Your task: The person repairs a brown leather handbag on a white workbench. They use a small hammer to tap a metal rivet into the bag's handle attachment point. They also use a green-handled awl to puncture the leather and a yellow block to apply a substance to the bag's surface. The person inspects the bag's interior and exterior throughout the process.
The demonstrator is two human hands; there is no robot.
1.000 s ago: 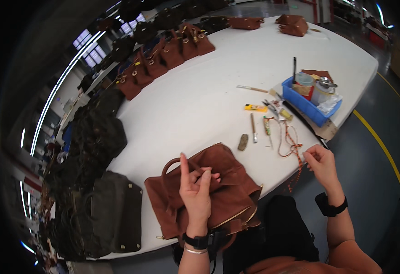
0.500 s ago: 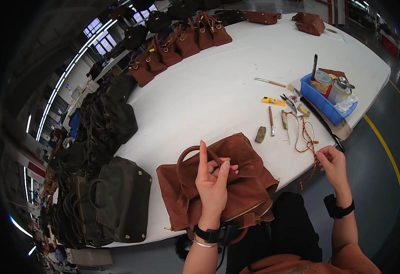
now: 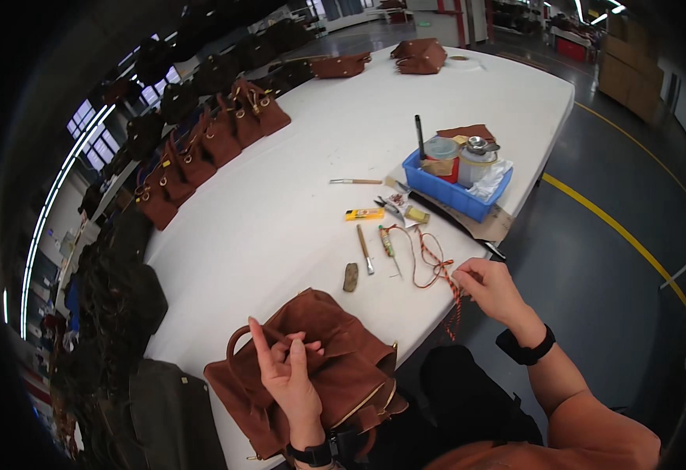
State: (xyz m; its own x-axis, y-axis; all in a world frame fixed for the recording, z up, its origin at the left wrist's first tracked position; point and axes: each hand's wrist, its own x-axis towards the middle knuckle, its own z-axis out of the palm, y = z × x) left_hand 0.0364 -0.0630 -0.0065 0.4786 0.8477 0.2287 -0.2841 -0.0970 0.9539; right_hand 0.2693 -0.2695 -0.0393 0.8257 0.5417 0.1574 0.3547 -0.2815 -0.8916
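Note:
A reddish-brown leather handbag (image 3: 343,333) lies tilted at the table's near edge, its brass zipper toward me. My left hand (image 3: 289,380) is over it, palm up beside the rolled handle (image 3: 237,345). Its index finger is stretched out, the thumb stands apart and the other fingers curl loosely; I see nothing held. Off the table's right edge, my right hand (image 3: 490,291) is closed in a pinch. Its fingertips are by a knotted orange-and-black cord (image 3: 442,268) whose tail hangs over the edge. Whatever it pinches is too small to make out.
Brushes (image 3: 365,249), a green-handled awl (image 3: 388,241), a dark stone-like block (image 3: 351,277) and a yellow box (image 3: 364,214) lie ahead. A blue bin (image 3: 468,202) holds jars. Brown bags (image 3: 217,141) line the far left; dark bags (image 3: 174,415) crowd the near left.
The view has swung right, so the table and bag appear farther left and lower. My left hand keeps its pose over the bag; my right hand stays pinched beside the cord.

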